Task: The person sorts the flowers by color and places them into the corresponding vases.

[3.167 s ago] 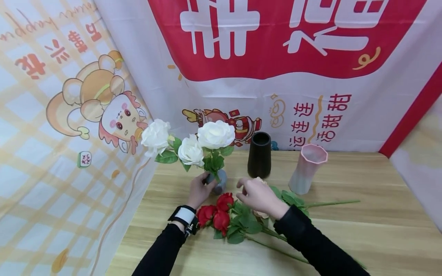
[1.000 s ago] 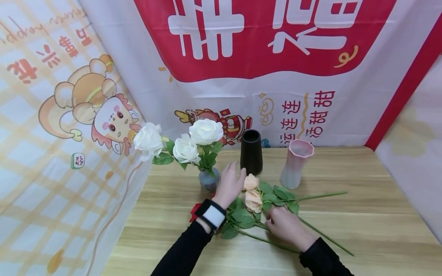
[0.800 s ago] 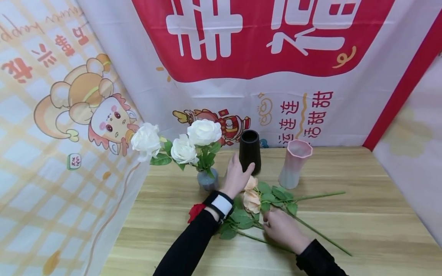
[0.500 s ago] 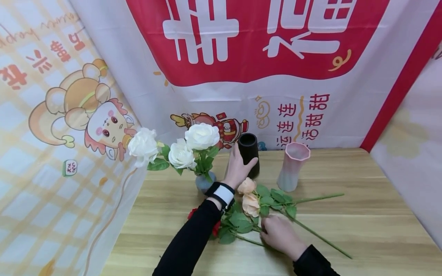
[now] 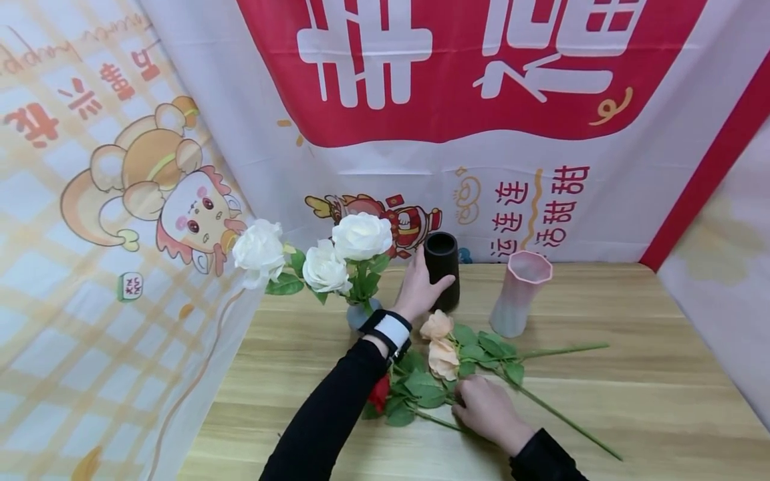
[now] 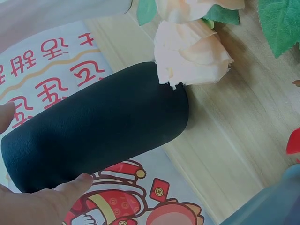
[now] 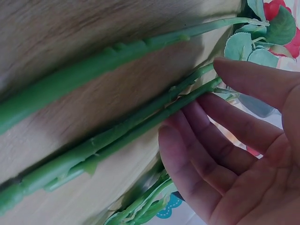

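My left hand (image 5: 418, 287) is at the black vase (image 5: 444, 287), fingers along its left side and thumb across its front. In the left wrist view, a fingertip lies along the black vase's (image 6: 103, 122) side. My right hand (image 5: 487, 407) is low over the table, holding green stems of the red roses (image 5: 379, 393). In the right wrist view, thumb and fingertips meet around two stems (image 7: 140, 124), with another stem (image 7: 93, 65) apart. My left forearm hides part of the red roses. Peach roses (image 5: 444, 359) lie between the hands.
White roses (image 5: 325, 266) stand in a small blue-grey vase (image 5: 356, 317), leaning left. A pink and white vase (image 5: 519, 300) stands upright right of the black one. Peach rose stems (image 5: 565, 414) reach right across the wooden table (image 5: 662, 374). Printed cloth (image 5: 541, 133) hangs behind.
My left hand has left the blue-grey vase and moved right onto the black vase. My right hand has come down from over the peach roses to the red roses' stems.
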{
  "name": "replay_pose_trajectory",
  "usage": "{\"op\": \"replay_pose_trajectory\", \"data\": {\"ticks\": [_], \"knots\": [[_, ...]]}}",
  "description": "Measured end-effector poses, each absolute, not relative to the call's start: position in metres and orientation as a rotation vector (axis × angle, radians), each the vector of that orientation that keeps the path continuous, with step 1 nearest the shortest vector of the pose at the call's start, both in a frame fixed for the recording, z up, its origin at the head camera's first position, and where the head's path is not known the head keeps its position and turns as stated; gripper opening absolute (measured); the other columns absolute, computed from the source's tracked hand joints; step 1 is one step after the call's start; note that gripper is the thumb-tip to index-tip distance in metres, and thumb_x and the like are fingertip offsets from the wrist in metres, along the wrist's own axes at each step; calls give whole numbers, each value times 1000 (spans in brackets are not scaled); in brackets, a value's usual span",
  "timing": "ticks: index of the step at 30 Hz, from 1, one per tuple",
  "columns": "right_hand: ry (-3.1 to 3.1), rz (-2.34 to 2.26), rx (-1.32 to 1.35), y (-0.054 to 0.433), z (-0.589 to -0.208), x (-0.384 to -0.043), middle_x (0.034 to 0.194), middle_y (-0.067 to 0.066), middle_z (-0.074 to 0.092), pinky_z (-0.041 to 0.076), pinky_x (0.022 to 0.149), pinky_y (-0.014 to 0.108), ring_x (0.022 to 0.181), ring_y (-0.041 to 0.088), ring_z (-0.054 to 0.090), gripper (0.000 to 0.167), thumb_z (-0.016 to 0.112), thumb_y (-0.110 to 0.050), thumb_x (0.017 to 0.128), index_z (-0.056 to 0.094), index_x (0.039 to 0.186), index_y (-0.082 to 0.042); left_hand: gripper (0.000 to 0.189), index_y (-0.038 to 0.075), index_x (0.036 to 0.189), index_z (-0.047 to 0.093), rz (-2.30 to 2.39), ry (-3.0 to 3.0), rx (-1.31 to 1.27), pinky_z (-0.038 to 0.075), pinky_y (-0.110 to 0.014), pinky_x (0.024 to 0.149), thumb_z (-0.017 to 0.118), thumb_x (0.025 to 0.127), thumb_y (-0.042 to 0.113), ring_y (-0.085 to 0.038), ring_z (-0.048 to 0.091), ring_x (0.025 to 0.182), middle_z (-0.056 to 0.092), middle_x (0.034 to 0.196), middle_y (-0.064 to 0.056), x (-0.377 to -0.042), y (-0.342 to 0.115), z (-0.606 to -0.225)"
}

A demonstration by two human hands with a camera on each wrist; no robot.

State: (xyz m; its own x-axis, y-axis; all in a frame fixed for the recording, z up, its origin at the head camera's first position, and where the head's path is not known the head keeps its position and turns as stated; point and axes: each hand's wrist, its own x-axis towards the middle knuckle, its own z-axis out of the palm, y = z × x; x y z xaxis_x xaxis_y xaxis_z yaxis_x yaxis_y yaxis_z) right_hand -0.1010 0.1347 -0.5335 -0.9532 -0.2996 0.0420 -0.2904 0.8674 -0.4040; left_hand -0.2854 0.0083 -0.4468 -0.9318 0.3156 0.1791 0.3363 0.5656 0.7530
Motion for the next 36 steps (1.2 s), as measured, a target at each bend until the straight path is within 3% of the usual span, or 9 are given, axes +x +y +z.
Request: {"op": "replay_pose_trajectory", "data": {"ticks": [13,22,27,36], "knots": [[3083,-592,-520,133,-537,-105,62,-9,46,34,48,30,53,7,43,38,81,-12,77,49,57,-21,97,11,157,11,-1441,-2663,-494,34,-45,108,75,89,34,-31,33,139,28,155,-18,-296,15,-457],[3104,-575,-541,133,-537,-107,63,-7,53,40,45,32,54,12,53,31,83,-8,74,58,59,-19,94,10,156,17,-1493,-2614,-499,33,-48,108,76,88,36,-32,34,138,32,153,-18,-306,17,-463],[3092,-539,-566,133,-539,-107,64,-3,53,41,45,32,54,15,55,27,76,-2,77,59,61,-16,92,7,155,20,-1465,-2627,-534,34,-46,108,76,88,35,-30,37,136,35,151,-17,-310,15,-461],[3116,-488,-542,137,-537,-107,62,-3,49,35,44,31,50,12,47,31,63,5,68,46,56,-18,86,3,150,31,-1402,-2624,-552,39,-42,104,79,85,33,-29,46,130,45,145,-16,-313,13,-457]]}}
